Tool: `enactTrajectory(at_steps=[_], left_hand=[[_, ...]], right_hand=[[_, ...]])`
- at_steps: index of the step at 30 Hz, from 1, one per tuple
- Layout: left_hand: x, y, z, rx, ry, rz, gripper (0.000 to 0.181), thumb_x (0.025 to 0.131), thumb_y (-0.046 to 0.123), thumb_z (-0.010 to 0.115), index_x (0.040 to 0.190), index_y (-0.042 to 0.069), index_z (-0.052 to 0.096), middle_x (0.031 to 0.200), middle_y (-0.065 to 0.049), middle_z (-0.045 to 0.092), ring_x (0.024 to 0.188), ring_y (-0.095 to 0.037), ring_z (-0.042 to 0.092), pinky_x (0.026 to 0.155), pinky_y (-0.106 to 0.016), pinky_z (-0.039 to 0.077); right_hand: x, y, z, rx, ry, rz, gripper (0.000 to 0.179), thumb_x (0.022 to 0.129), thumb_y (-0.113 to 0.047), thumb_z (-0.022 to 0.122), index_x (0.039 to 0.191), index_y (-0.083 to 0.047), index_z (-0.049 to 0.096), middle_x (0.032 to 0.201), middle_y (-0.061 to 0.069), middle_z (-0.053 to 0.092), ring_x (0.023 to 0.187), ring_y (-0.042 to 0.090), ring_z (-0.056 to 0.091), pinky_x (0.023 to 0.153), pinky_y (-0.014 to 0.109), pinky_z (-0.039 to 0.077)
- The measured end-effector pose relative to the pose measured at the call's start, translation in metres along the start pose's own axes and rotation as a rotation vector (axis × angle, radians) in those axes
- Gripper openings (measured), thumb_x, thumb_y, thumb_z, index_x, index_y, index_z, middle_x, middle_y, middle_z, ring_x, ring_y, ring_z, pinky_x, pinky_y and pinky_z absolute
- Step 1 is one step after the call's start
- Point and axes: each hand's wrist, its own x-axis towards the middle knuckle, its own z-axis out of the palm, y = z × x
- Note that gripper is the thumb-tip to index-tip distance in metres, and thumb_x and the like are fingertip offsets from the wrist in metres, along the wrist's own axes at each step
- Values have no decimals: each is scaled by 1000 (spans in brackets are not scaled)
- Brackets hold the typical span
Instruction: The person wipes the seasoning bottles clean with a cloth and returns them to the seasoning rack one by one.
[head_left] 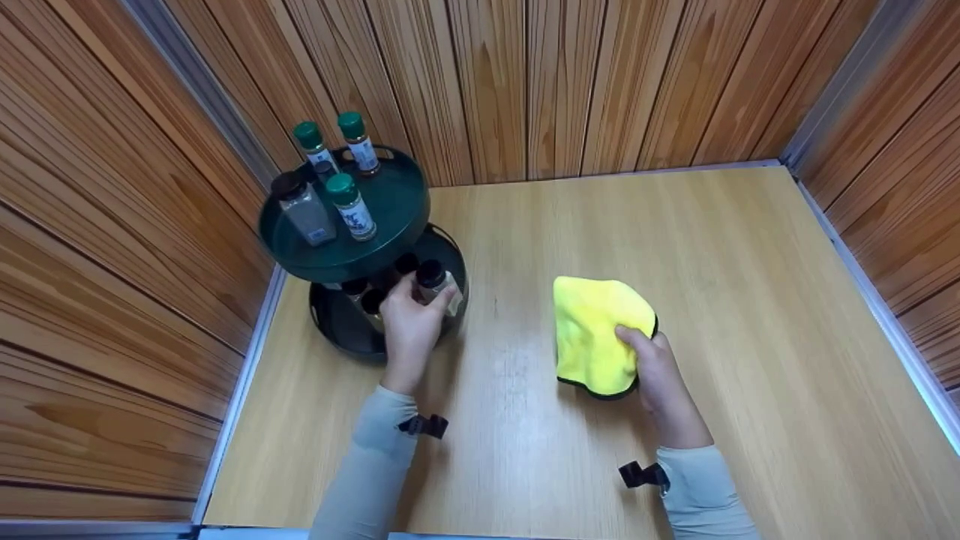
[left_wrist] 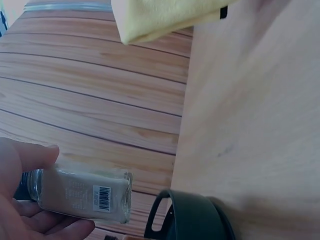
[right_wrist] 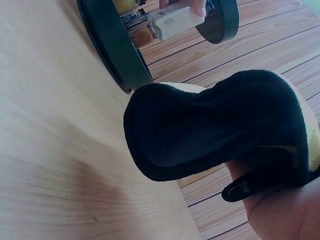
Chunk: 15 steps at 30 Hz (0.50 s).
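A glass spice jar with a dark cap and a barcode label is gripped between the thumb and fingers of my left hand. In the head view this hand is at the lower tier of a dark green two-tier rack, and several dark-capped jars stand beside its fingers. The right wrist view has the held jar tilted above the lower tier's rim. My right hand holds a folded yellow cloth with black edging, thumb on top, over the table. Its dark underside faces the right wrist camera.
On the rack's upper tier stand green-capped spice bottles and a larger dark-capped jar. The rack is in the table's back left corner, near wood-panelled walls. The wooden table extends to the right.
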Motion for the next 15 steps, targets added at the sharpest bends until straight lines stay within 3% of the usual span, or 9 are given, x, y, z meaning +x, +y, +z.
enactTrajectory(at_steps=[6,15], left_hand=[[5,-9,-2,18,12,22,37,80,32,89,103,9,71,87,-3,69,74,-19,60,64,-34,48],[10,-17,-4,69,-17,-49,41,83,35,86,112,11,69,102,-5,72,90,-23,66,78,-40,54]], right_hand=[[0,0,-2,5,26,3,22,101,-19,53,108,2,57,88,7,74,79,21,73,71,35,59],[0,0,-6,20,43,8,21,101,-18,54,108,2,56,86,6,74,78,21,73,71,35,59]])
